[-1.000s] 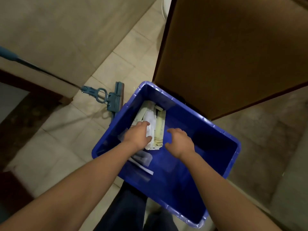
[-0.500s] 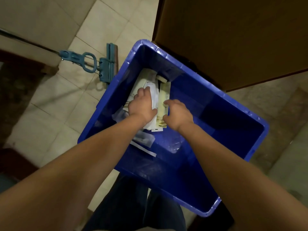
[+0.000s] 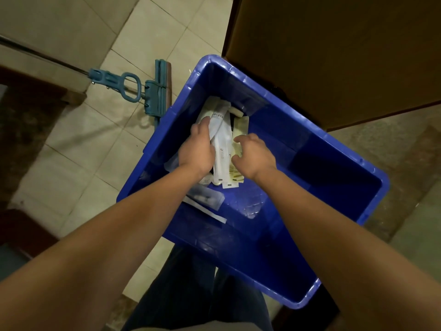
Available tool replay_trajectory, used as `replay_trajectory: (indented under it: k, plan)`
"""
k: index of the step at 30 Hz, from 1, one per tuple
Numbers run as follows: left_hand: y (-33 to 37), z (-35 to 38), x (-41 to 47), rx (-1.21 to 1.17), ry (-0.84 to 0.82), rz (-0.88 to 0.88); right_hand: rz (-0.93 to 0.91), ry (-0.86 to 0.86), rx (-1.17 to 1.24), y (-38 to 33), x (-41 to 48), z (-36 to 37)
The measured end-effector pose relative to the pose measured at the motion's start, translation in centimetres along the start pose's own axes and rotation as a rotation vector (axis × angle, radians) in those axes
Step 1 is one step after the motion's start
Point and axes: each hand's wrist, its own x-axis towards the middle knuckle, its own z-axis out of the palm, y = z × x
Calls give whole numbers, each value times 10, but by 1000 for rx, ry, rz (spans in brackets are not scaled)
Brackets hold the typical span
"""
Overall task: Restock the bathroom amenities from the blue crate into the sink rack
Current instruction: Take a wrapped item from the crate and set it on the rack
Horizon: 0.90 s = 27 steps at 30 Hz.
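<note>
A blue crate [image 3: 334, 211] stands on the tiled floor in front of me. In its far left corner lies a pile of white and pale yellow amenity packets [image 3: 223, 149]. My left hand [image 3: 196, 149] is down in the crate with its fingers curled round the left side of the white packets. My right hand [image 3: 254, 155] is on the pale yellow packets beside them, fingers bent and pinching at them. More clear-wrapped packets [image 3: 206, 198] lie loose on the crate floor under my left forearm. The sink rack is out of view.
A teal mop head and handle [image 3: 133, 88] lie on the tiles left of the crate. A brown wooden door or cabinet [image 3: 334, 56] rises right behind the crate. My legs in dark trousers [image 3: 191, 295] are below the crate's near edge.
The view has dipped closer over the crate. Both hands stay on the packet pile; the left has slid a little further along the white packets and the right has closed in on the yellow ones.
</note>
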Motion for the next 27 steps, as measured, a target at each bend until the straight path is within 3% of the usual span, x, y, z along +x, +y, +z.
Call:
replay_trajectory:
  k: [16,23,27]
  plan:
    - [-27,3,-11,-25,-66,-112,59,41,-34,-30,33,33]
    - [-31,2,-9,-54,-62,-102,73,159,56,-35,46,41]
    - [-33,3,-11,-72,-58,-95,160,132,115,-38,50,39]
